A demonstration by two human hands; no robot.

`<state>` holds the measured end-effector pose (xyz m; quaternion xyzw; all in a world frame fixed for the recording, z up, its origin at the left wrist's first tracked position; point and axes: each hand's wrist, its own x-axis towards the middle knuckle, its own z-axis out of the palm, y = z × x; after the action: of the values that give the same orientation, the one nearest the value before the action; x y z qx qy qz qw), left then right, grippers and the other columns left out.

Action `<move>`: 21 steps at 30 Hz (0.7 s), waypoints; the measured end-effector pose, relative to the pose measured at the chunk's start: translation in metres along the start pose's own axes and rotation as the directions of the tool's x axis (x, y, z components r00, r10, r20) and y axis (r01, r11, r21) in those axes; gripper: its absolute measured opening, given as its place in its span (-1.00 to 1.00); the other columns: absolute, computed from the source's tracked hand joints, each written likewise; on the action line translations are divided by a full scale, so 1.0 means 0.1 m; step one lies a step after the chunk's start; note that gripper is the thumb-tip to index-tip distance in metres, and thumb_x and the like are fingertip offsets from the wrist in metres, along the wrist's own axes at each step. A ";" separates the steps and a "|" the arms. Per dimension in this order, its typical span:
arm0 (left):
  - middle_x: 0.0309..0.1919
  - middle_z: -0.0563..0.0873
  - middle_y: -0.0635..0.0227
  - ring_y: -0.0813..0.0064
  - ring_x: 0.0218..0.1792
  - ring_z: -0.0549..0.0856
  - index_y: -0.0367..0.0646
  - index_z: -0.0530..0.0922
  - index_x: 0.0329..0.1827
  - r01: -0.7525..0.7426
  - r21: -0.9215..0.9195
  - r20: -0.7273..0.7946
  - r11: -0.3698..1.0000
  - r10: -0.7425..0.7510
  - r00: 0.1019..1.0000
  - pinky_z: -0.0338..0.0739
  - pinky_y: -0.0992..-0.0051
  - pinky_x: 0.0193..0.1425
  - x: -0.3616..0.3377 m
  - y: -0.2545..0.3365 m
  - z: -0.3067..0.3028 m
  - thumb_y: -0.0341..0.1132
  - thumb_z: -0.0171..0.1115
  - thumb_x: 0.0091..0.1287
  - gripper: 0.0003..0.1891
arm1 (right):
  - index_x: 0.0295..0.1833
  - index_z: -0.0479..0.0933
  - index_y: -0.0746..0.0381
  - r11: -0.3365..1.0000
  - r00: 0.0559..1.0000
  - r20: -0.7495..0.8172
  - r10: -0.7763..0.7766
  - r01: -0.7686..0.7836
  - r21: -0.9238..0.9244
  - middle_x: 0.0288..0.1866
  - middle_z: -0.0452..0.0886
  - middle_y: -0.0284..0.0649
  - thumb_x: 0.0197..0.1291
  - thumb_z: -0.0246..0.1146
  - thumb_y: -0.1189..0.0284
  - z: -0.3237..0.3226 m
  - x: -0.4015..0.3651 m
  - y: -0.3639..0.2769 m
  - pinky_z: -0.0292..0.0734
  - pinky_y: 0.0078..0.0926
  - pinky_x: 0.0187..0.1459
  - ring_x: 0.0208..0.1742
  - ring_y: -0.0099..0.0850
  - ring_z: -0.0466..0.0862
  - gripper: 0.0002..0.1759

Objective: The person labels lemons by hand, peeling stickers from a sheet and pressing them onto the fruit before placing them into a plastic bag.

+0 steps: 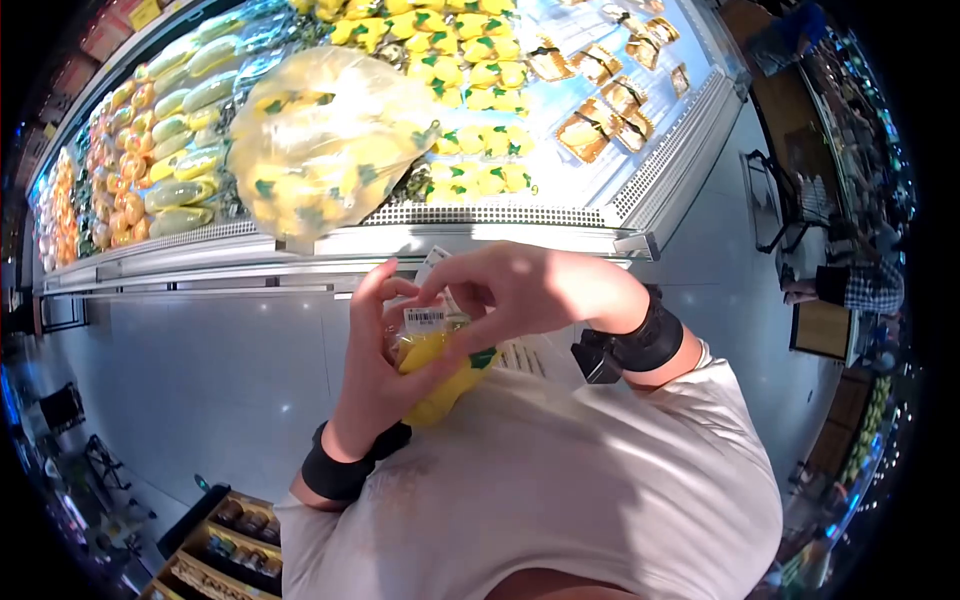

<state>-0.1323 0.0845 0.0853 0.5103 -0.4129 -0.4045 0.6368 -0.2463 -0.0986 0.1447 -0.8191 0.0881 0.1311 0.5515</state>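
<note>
In the head view, we have the yellow packet (440, 398) between our two hands, just in front of the shirt (590, 470). Our left hand (372, 372) is nearer: it cups the packet's left side, thumb laid across its front, so those fingers are closed around it. Our right hand (515, 290) arches over from the packet's upper right, its fingers bent toward the barcode label (424, 320) on top; whether they pinch the wrapper we cannot tell. The hands hide too much to fix the packet's long axis. Beyond the packet, a bulging plastic bag (320, 130) rests at the display case (560, 216).
</note>
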 end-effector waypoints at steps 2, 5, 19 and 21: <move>0.12 0.38 0.22 0.36 0.17 0.49 -0.10 -0.02 0.48 0.313 -0.133 0.127 0.940 -0.297 0.946 0.54 0.41 0.13 0.14 0.01 0.09 -0.52 0.49 -0.02 0.03 | -0.04 0.57 0.23 0.998 0.999 0.009 0.038 -0.039 0.040 -0.59 0.40 -0.34 0.09 0.38 0.18 -0.05 -0.09 0.18 0.32 -0.53 -0.44 -0.52 -0.56 0.41 -0.58; 0.03 0.49 0.26 0.42 0.08 0.55 -0.11 0.08 0.47 0.512 -0.037 0.264 0.858 -0.486 0.833 0.52 0.47 0.07 0.37 -0.20 0.14 -0.42 0.53 -0.02 -0.01 | -0.15 0.56 0.26 0.992 0.970 0.205 0.127 -0.122 -0.040 -0.60 0.40 -0.33 0.09 0.37 0.17 -0.18 -0.15 0.55 0.32 -0.52 -0.45 -0.53 -0.57 0.41 -0.61; -0.24 0.61 0.37 0.60 -0.36 0.62 -0.24 0.47 0.03 0.909 0.033 0.202 0.415 -0.894 0.400 0.50 0.64 -0.40 1.69 -1.59 0.37 -0.08 0.26 0.28 -0.56 | -0.05 0.60 0.30 0.833 0.916 -0.170 0.363 -0.238 0.499 -0.26 0.67 -0.25 0.14 0.35 0.13 -0.58 -0.17 2.69 0.49 -0.52 -0.19 -0.26 -0.51 0.60 -0.54; -0.33 0.61 0.38 0.62 -0.44 0.60 -0.26 0.48 0.01 0.858 -0.030 0.012 0.513 -0.858 0.514 0.46 0.64 -0.49 1.96 -2.03 0.43 -0.06 0.24 0.29 -0.56 | -0.02 0.60 0.32 0.836 0.876 -0.205 0.436 -0.310 0.453 -0.24 0.67 -0.24 0.11 0.37 0.13 -0.81 -0.01 2.98 0.48 -0.53 -0.18 -0.26 -0.50 0.60 -0.51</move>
<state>-0.1269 -0.1431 -0.0860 0.6381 -0.0998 -0.6715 0.3633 -0.3234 -0.2862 -0.0888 -0.6626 0.3558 0.0902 0.6529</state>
